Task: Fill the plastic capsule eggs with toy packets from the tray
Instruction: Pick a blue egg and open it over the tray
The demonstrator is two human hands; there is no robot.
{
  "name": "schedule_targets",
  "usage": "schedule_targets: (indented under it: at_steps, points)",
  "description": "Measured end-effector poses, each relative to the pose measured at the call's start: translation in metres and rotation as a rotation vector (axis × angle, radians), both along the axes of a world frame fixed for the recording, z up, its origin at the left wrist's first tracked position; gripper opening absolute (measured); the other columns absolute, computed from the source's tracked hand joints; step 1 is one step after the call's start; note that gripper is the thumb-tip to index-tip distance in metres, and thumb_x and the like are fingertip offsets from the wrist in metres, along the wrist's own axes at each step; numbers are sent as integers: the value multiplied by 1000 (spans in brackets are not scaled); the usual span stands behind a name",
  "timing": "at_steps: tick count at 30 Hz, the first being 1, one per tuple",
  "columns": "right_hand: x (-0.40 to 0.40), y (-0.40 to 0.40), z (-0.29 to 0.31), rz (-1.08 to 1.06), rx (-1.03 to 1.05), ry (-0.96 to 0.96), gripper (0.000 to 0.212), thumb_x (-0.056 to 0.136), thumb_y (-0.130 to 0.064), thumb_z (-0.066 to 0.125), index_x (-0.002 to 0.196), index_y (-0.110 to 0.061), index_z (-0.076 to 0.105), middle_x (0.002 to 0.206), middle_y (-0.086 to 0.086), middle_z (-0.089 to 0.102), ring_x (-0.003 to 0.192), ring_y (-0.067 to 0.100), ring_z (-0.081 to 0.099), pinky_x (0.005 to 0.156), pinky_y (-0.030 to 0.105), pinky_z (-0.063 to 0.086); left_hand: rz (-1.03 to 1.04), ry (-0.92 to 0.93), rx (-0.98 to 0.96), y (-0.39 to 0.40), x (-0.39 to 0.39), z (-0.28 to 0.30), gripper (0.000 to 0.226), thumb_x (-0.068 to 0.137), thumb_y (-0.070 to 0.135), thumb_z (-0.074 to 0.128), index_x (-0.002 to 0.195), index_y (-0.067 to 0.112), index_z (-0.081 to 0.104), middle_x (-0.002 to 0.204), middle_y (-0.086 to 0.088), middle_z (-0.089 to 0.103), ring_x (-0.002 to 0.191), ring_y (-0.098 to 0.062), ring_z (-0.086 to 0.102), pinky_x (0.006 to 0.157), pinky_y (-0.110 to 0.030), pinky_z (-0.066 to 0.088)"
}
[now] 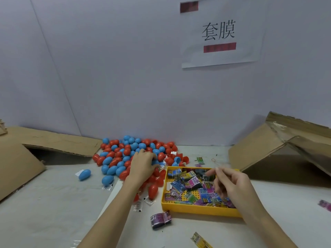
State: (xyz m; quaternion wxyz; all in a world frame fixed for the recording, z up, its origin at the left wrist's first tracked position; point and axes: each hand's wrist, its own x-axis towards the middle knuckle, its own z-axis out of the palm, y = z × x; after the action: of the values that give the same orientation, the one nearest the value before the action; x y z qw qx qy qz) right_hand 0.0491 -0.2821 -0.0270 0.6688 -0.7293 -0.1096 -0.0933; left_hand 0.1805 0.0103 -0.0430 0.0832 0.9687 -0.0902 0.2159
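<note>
A heap of red and blue capsule eggs (125, 154) lies against the back wall. My left hand (143, 163) reaches into the heap's right side, its fingers curled round a blue egg (156, 162) that is mostly hidden. A yellow tray (197, 209) of colourful toy packets (192, 183) sits to the right of the heap. My right hand (231, 183) hovers over the tray's right half, fingers loosely curled and blurred, fingertips near a dark packet (208, 177). I see nothing held in it.
Two blue eggs (84, 174) lie apart at the left of the heap. A banded packet bundle (161, 219) lies in front of the tray, and another packet (200, 240) lies nearer me. Cardboard boxes stand at the left (18, 167) and the right (279, 149). A paper sign (220, 33) hangs on the wall.
</note>
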Motion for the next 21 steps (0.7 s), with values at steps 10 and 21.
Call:
schedule_targets:
  at_steps: [10,21]
  points:
    - [-6,0,-1,-11,31,-12,29,107,-16,48,101,-6,75,63,10,65,52,19,55,50,21,48,-271,-19,-477,-45,-69,24,32,97,21,68,128,18,68,119,8,64,102,-5,59,89,-24,55]
    - [-12,11,-8,-41,-170,-98,28,99,-24,64,124,-33,70,111,-12,75,96,13,73,72,29,62,-541,-9,-689,-93,-125,6,44,87,17,81,127,18,62,121,11,60,113,-6,62,92,-19,54]
